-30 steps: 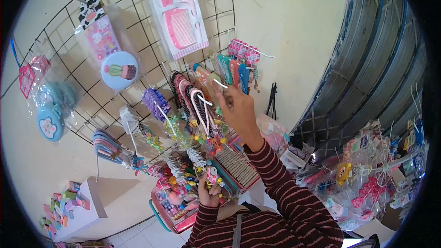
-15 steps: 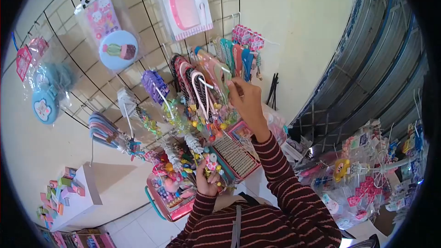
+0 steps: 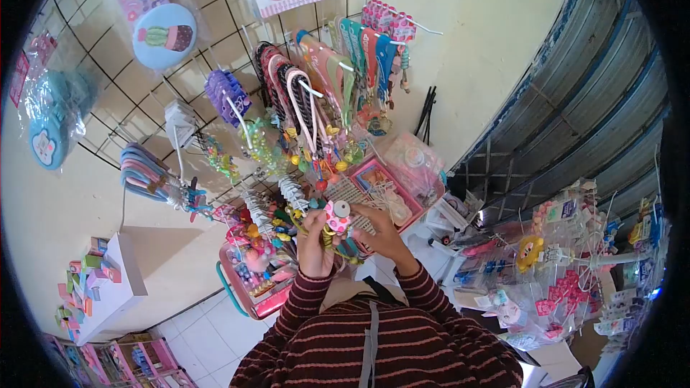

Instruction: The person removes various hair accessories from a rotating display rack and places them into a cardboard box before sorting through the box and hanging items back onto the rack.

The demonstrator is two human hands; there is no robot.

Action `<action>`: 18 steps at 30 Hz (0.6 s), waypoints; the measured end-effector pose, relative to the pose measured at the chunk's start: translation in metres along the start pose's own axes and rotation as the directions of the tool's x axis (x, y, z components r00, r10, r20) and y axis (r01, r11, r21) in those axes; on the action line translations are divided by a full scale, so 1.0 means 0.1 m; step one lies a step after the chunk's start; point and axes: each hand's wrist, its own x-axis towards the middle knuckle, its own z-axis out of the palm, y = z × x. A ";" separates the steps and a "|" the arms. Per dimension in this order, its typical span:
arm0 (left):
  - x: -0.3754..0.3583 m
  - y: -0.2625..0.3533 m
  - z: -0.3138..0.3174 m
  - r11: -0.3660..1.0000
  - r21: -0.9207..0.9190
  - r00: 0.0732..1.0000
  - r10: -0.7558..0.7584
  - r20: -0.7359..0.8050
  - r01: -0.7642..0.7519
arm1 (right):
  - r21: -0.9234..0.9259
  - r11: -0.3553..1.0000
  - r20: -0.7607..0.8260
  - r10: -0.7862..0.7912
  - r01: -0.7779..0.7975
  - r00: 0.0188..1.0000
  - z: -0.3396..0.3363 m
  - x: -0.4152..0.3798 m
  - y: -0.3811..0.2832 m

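Held up in front of my chest is a pink-and-white charm (image 3: 337, 218) with a round greyish top and yellow-green cord or beads below it. My left hand (image 3: 315, 250) is closed around its left side and lower part. From the right, my right hand (image 3: 382, 235) has its thumb and index finger at the charm's edge, seeming to pinch it. Just beyond my hands hang braided straps (image 3: 300, 104) in black, red and pink, with colourful charms at their lower ends. Beside them hang flat printed straps (image 3: 371, 57) in teal, coral and blue.
A wire grid (image 3: 215, 11) on the wall carries hooks with purple clips (image 3: 228, 97) and packaged goods. Below are a pink-rimmed case of small trinkets (image 3: 269, 307) and a pink tray (image 3: 411, 217). Bagged accessories (image 3: 568, 291) hang at right, beside a metal shutter (image 3: 575, 100).
My right hand has come down from the hanging straps to the charm. My left hand has raised the charm slightly, and the view has shifted.
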 end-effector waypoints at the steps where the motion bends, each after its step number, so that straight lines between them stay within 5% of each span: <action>1: 0.00 -0.05 -0.01 1.000 0.003 1.000 -0.007 0.000 0.007 | -0.030 1.000 0.011 0.007 -0.007 1.000 0.00 -0.05 0.00; 5: -0.01 -0.17 0.00 0.979 0.162 0.991 0.109 0.076 -0.121 | -0.014 0.980 -0.061 0.197 -0.198 0.978 0.02 -0.12 0.03; 7: -0.05 -0.21 0.13 0.973 0.193 0.990 0.113 0.079 -0.126 | -0.030 0.997 -0.168 0.058 -0.064 0.984 -0.01 -0.13 0.10; 9: -0.07 -0.33 -0.05 0.981 0.182 0.982 0.027 0.185 -0.061 | 0.241 0.969 -0.504 0.175 -0.057 0.846 -0.06 -0.10 0.19; 11: -0.06 -0.44 -0.08 0.967 0.253 0.975 -0.070 0.209 0.015 | 0.332 0.943 -0.557 0.196 0.000 0.807 -0.18 0.00 0.27; 13: -0.13 -0.43 0.11 0.943 0.325 0.955 -0.026 0.297 -0.075 | 0.627 0.753 -0.569 0.266 0.201 0.779 -0.34 0.30 -0.18; 14: -0.16 -0.46 0.13 0.948 0.311 0.947 -0.034 0.319 -0.071 | 0.611 0.758 -0.594 0.247 0.229 0.766 -0.43 0.42 -0.21; 16: -0.18 -0.48 0.16 0.946 0.320 0.941 -0.064 0.334 -0.048 | 0.214 0.963 -0.704 0.035 0.165 0.710 -0.66 0.65 -0.30; 18: -0.18 -0.47 0.13 0.947 0.322 0.939 -0.122 0.320 0.013 | 0.058 0.979 -0.732 -0.091 0.196 0.675 -0.88 0.91 -0.34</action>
